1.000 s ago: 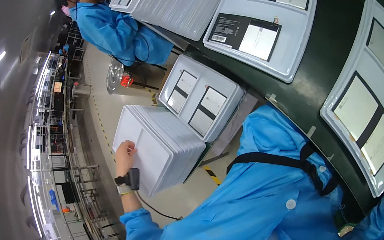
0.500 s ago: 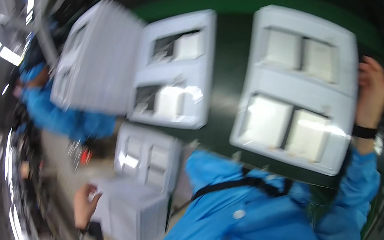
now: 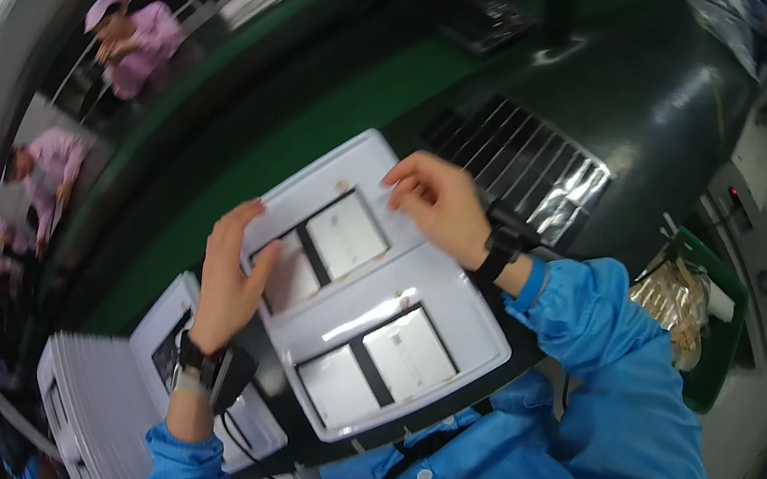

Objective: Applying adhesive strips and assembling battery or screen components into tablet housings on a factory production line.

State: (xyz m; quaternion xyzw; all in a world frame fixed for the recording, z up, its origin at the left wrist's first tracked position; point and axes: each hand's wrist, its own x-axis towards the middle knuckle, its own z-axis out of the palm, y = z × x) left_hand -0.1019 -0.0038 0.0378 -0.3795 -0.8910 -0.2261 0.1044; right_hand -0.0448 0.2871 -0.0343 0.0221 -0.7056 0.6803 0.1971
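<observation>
A white plastic tray (image 3: 455, 297) lies tilted in view on the dark table before me. Its two recesses each hold a pair of flat, silvery-white rectangular pieces, such as this one (image 3: 410, 351) in the near recess. My left hand (image 3: 233, 275) is at the tray's left edge, fingers stretched and thumb apart over the far recess. Over the tray's far right side, my right hand (image 3: 440, 206) has loosely bent fingers, with nothing visible in them. Whether its fingertips touch the tray I cannot tell.
At lower left stand a stack of white trays (image 3: 87, 403) and another tray partly behind my left wrist. A black slotted rack (image 3: 527, 167) lies beyond my right hand. On the right is a green bin (image 3: 712, 366) with crumpled material. People in pink (image 3: 143, 42) are farther off.
My view has swung to the right. My left hand has come up from the lower tray stack to the tray's left edge. My right hand has shifted over the tray's far right side.
</observation>
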